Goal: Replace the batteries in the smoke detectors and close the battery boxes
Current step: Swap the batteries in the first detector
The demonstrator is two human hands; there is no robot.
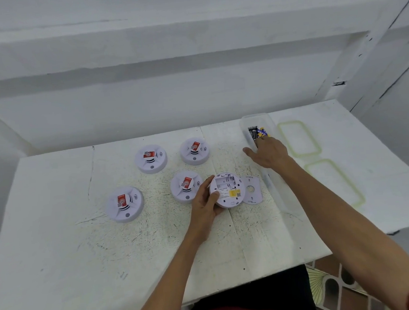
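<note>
My left hand (pixel 206 201) grips a white smoke detector (pixel 227 189) turned back-side up, its open battery bay showing with no batteries in it. Its detached backplate (pixel 251 189) lies just to the right on the table. My right hand (pixel 267 151) reaches into a clear plastic box (pixel 253 122) at the back right, fingertips at the batteries (pixel 257 132) inside; the thumb sticks out to the left. Whether the fingers hold a battery is hidden. Several more white detectors sit face up, among them one at back left (pixel 151 158), one at back centre (pixel 194 151) and one at front left (pixel 124 203).
A second clear box (pixel 280 197) lies under my right forearm. Two clear lids with green rims lie at the right, the far lid (pixel 299 138) and the near lid (pixel 334 183). The white table (pixel 57 241) is scuffed. A white wall and ledges stand behind it.
</note>
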